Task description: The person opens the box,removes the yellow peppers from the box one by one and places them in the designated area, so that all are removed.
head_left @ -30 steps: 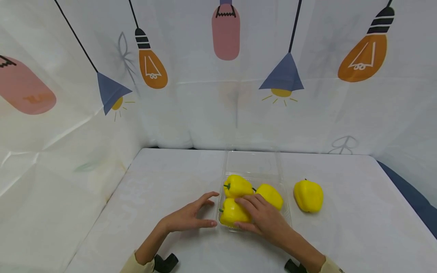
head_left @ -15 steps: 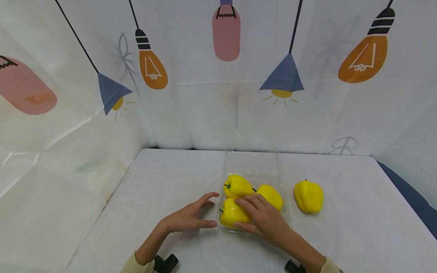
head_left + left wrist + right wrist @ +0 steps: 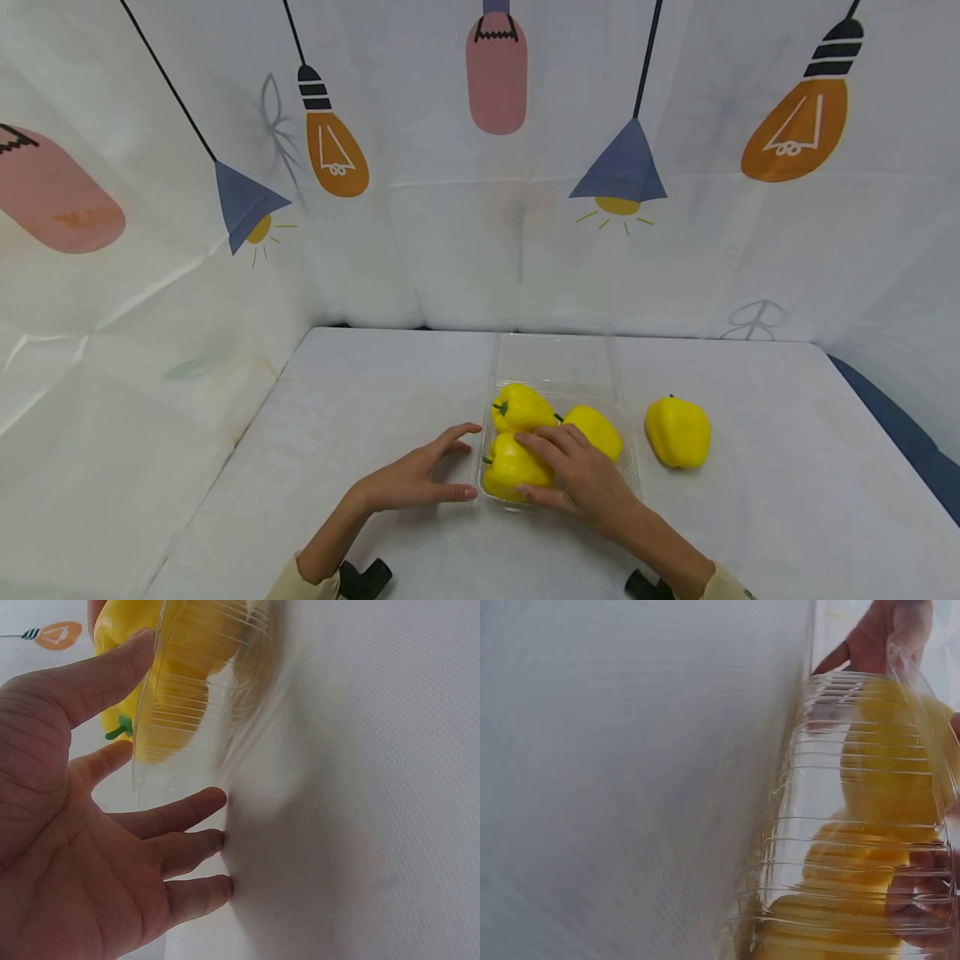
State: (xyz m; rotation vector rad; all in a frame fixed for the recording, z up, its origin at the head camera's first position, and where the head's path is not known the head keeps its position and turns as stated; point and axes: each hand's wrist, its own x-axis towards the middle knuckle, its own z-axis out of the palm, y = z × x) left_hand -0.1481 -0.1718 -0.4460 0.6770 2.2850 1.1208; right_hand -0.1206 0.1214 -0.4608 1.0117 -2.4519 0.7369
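Note:
In the head view, a clear plastic clamshell box point(image 3: 632, 475) stands on the table with its lid point(image 3: 555, 357) folded back. Three yellow bell peppers lie inside: one at the back left point(image 3: 517, 406), one at the right point(image 3: 596, 432) and one at the front left point(image 3: 510, 471). My right hand point(image 3: 581, 479) reaches over the box's front right and grips the front-left pepper between thumb and fingers. Beside the box's left wall is my left hand point(image 3: 408, 477), its fingers spread and its thumb tip right at the rim point(image 3: 161, 645) in the left wrist view.
Another yellow bell pepper point(image 3: 677, 431) lies on the white table point(image 3: 375, 375) to the right of the box. A white curtain point(image 3: 450, 250) printed with lamps hangs behind the table and along its left side.

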